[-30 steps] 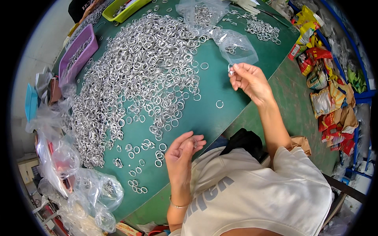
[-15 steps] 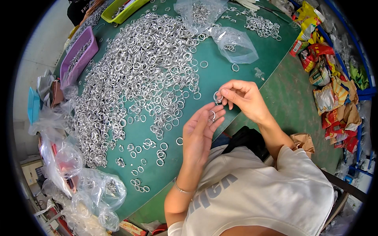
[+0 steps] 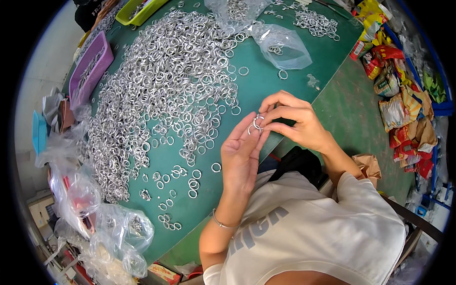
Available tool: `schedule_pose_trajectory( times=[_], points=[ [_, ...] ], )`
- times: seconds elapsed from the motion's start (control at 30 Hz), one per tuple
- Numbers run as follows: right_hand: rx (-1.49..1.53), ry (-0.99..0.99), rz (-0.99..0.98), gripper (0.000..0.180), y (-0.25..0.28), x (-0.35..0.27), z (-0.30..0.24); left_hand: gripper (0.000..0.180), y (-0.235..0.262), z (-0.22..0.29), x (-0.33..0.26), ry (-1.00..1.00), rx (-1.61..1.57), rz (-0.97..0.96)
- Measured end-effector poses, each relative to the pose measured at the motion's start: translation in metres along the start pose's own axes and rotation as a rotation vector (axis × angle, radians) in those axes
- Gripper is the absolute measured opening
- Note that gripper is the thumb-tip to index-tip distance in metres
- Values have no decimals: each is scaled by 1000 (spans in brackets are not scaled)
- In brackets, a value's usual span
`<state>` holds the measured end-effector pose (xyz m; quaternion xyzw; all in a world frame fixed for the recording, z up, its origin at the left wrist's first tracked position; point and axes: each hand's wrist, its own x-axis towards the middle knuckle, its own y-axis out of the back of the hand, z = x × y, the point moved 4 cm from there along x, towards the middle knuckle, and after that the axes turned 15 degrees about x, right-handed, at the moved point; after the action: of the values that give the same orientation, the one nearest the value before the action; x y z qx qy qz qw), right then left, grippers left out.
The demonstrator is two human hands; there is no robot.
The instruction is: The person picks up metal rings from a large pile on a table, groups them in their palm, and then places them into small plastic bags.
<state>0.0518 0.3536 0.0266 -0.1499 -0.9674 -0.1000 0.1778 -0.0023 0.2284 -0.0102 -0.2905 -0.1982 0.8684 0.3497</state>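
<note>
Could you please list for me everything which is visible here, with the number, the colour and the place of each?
Held rings: at least two, silver, near picture centre
Table: one, green, centre
Ring pile: uncountable, silver, table's left half
Ring heap: one, silver, table's far right
Plastic bags: several, clear, far edge and left
Purple tray: one, purple, upper left
Lime tray: one, yellow-green, top
Container: one, blue, far left
Packages: several, mixed colours, right
Paper bag: one, brown, beside seat
Another person: one, dark clothing, top left
Shirt: one, whitish, bottom
Bracelet: one, silvery, left wrist
Left hand: one, bare, centre
Right hand: one, bare, centre-right
</note>
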Motion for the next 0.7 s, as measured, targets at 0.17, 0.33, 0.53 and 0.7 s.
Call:
schedule_pose_trajectory(
  times=[0.17,0.33,0.53,0.7],
  points=[
    [0,18,-20,15,-1,1,-2,35,1,2,-1,-15,-19,-8],
    [10,38,5,17,-1,1,-1,33,0,3,-3,-17,9,32],
    [45,-93,28,16,14,2,11,30,4,-2,-2,8,-9,52],
    [4,-72,518,27,68,19,64,35,10,-12,-2,43,4,99]
  ],
)
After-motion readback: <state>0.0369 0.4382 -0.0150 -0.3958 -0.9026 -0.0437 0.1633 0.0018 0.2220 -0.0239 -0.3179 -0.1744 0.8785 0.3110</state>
